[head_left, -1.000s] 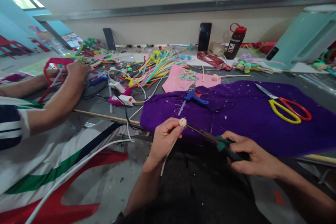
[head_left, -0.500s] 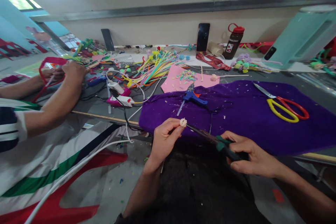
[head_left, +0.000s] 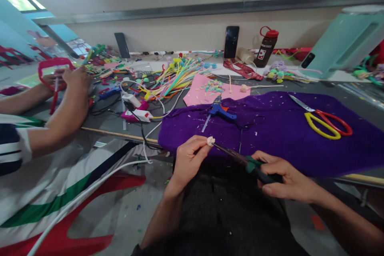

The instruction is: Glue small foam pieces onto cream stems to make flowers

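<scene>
My left hand [head_left: 192, 160] pinches a small cream-coloured fuzzy bud [head_left: 211, 141] between thumb and fingertips, just in front of the cloth's near edge. In my right hand [head_left: 283, 174] are long-nose pliers [head_left: 235, 155] with dark green handles, fingers wrapped round the grips. Their thin metal tips reach left to the bud; whether they grip it cannot be made out. Beyond my hands, a blue glue gun [head_left: 220, 111] lies on the purple cloth [head_left: 276, 128]. Scissors [head_left: 325, 122] with red and yellow handles rest on the cloth's right part.
A co-worker's hands [head_left: 64, 78] hold a red-framed object [head_left: 55, 62] on the left. Pink paper [head_left: 192, 92] bears small pastel scraps. Behind lie bundled pipe cleaners [head_left: 180, 74], a phone [head_left: 231, 43], a bottle [head_left: 266, 50] and a mint-green appliance [head_left: 342, 44]. A power strip [head_left: 138, 114] trails cables.
The bud has turned slightly in my left fingers, and the plier tips have shifted a little with it. On the left, the co-worker's hands and the red-framed object have moved left.
</scene>
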Demonstrator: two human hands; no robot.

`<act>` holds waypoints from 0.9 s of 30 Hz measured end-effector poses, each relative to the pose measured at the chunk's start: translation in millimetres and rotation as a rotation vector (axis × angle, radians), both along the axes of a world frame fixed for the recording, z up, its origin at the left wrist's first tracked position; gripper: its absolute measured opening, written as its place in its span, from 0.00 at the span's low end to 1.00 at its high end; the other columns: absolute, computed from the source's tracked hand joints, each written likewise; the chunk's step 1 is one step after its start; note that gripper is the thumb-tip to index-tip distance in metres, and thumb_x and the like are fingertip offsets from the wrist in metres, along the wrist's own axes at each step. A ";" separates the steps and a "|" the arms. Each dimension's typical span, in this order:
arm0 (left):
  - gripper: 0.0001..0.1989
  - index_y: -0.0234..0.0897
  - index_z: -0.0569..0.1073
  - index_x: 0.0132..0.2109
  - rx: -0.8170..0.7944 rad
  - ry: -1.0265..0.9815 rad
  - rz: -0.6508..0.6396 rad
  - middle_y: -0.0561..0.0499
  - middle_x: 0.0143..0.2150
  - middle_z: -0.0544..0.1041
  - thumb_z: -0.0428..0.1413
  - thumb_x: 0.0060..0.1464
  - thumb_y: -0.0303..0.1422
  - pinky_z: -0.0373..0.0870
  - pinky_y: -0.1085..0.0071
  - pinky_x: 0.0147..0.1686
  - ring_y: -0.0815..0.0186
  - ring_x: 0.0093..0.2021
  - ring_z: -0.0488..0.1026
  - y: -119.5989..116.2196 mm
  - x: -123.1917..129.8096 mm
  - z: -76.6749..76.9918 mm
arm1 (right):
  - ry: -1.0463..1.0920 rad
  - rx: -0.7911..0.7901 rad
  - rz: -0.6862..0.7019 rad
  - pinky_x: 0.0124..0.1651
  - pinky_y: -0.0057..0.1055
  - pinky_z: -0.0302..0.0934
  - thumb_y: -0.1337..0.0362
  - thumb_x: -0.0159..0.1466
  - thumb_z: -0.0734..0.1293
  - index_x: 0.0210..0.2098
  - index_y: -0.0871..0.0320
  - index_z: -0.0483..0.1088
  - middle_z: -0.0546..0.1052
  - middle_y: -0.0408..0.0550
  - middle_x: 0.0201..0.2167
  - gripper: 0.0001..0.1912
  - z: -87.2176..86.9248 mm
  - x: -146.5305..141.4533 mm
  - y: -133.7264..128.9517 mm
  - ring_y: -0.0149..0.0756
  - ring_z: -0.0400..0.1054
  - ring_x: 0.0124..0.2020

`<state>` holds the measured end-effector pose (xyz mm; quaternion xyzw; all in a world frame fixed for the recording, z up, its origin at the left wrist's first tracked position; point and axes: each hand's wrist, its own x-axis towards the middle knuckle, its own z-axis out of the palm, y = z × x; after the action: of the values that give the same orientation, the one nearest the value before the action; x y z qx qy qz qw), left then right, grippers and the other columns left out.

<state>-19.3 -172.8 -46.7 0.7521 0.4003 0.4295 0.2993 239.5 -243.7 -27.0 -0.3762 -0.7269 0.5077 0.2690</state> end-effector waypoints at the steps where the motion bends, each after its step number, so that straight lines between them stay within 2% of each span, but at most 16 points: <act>1: 0.06 0.38 0.75 0.36 0.003 0.002 -0.001 0.50 0.36 0.75 0.53 0.52 0.28 0.69 0.73 0.34 0.68 0.34 0.71 0.1 -0.1 -0.3 | 0.000 -0.001 0.001 0.41 0.32 0.55 0.60 0.57 0.64 0.25 0.60 0.68 0.65 0.47 0.35 0.10 -0.1 -0.5 0.3 0.35 0.61 0.37; 8: 0.07 0.38 0.75 0.35 0.026 0.009 0.004 0.50 0.36 0.75 0.52 0.52 0.27 0.70 0.72 0.35 0.68 0.35 0.71 1.4 -0.5 -2.6 | 0.021 -0.036 0.009 0.39 0.31 0.54 0.59 0.58 0.64 0.25 0.60 0.68 0.66 0.47 0.34 0.11 -2.3 1.3 0.1 0.34 0.61 0.36; 14: 0.07 0.38 0.76 0.36 0.067 -0.001 0.016 0.49 0.36 0.75 0.52 0.52 0.27 0.70 0.71 0.36 0.68 0.36 0.71 1.7 -0.8 -3.7 | 0.039 -0.143 0.007 0.39 0.32 0.55 0.53 0.56 0.64 0.26 0.60 0.70 0.68 0.48 0.35 0.15 -6.6 5.9 0.1 0.36 0.62 0.36; 21: 0.07 0.38 0.76 0.35 0.090 0.001 0.024 0.50 0.35 0.76 0.53 0.51 0.27 0.69 0.71 0.37 0.67 0.36 0.72 0.5 1.0 -0.5 | 0.081 -0.291 0.010 0.33 0.30 0.56 0.49 0.52 0.64 0.25 0.61 0.72 0.70 0.50 0.36 0.19 -3.8 8.7 6.1 0.38 0.63 0.36; 25: 0.07 0.38 0.76 0.35 0.083 0.002 0.024 0.50 0.35 0.75 0.53 0.51 0.26 0.68 0.72 0.37 0.68 0.36 0.72 0.6 1.9 0.5 | 0.113 -0.407 0.016 0.25 0.27 0.53 0.48 0.52 0.63 0.26 0.62 0.72 0.70 0.50 0.38 0.21 -2.9 12.1 9.7 0.30 0.60 0.26; 27: 0.07 0.38 0.76 0.35 0.085 0.001 0.023 0.50 0.35 0.75 0.53 0.51 0.26 0.68 0.73 0.37 0.68 0.36 0.72 0.7 2.1 0.7 | 0.114 -0.412 0.030 0.25 0.27 0.52 0.48 0.52 0.63 0.26 0.62 0.72 0.69 0.50 0.38 0.21 -1.9 12.7 10.1 0.29 0.59 0.26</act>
<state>-17.3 -172.1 -46.0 0.7597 0.3905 0.4492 0.2619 252.2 -233.6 -28.9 -0.3830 -0.5969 0.6699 0.2194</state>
